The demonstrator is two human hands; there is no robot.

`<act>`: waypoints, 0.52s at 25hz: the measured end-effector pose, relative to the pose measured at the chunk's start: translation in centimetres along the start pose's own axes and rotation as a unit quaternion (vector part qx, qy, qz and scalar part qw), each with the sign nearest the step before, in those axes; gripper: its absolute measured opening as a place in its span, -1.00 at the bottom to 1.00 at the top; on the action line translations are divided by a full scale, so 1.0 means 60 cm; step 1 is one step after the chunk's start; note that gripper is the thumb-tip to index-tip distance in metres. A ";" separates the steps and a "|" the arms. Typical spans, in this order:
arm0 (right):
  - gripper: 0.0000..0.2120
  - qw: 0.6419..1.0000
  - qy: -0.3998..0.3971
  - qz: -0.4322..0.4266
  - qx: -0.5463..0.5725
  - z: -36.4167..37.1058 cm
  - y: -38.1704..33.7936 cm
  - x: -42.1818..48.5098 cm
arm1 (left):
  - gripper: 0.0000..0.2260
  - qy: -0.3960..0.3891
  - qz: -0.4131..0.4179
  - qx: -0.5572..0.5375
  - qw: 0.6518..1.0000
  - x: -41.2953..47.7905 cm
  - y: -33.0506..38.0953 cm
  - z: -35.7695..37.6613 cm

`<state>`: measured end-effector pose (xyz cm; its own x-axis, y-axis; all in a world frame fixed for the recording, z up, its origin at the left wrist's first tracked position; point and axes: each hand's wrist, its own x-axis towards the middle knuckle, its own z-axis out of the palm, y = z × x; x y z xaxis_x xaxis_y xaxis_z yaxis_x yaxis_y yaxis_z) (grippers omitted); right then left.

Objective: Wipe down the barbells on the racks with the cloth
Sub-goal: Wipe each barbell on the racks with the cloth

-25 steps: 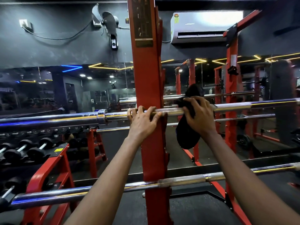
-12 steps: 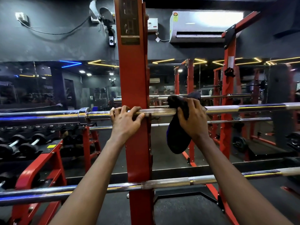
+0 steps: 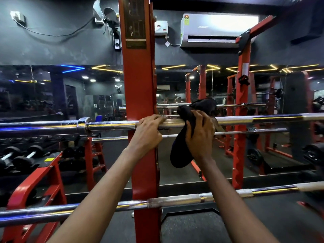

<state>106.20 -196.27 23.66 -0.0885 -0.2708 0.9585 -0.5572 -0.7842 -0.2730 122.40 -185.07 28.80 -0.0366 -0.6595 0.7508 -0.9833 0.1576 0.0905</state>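
A chrome upper barbell (image 3: 108, 126) lies across the red rack upright (image 3: 140, 85) at chest height. My left hand (image 3: 149, 131) grips this bar right in front of the upright. Just to its right, my right hand (image 3: 199, 135) holds a black cloth (image 3: 182, 148) wrapped over the same bar; the cloth's loose end hangs below the bar. A second, lower barbell (image 3: 175, 201) runs across the rack below my forearms.
A red dumbbell rack (image 3: 42, 174) with several black dumbbells stands at the lower left. Another red rack post (image 3: 242, 111) rises at the right. A mirror wall behind reflects more racks and bars. An air conditioner (image 3: 217, 30) hangs above.
My right hand has slid the cloth leftward along the upper barbell, closing the gap to my left hand. My left hand keeps its grip beside the upright.
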 end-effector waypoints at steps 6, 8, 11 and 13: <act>-0.48 0.954 0.094 0.206 0.199 0.030 -0.078 -0.055 | -0.50 0.015 -0.031 -0.097 0.995 0.019 0.006 0.012; -0.44 0.906 0.126 0.285 0.287 0.034 -0.106 -0.057 | -0.60 0.035 -0.024 -0.052 0.998 0.017 0.006 0.032; -0.45 0.828 0.187 0.381 0.367 0.030 -0.132 -0.038 | -0.65 0.036 -0.025 -0.013 0.999 0.024 0.005 0.042; -0.52 0.739 0.210 0.462 0.444 0.030 -0.133 -0.022 | -0.66 0.031 -0.032 -0.002 0.999 0.029 0.008 0.037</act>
<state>112.26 -190.64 24.41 -0.4451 -0.8682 0.2194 0.6456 -0.4809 -0.5933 121.48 -187.78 28.68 0.0368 -0.6221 0.7821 -0.9828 0.1192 0.1411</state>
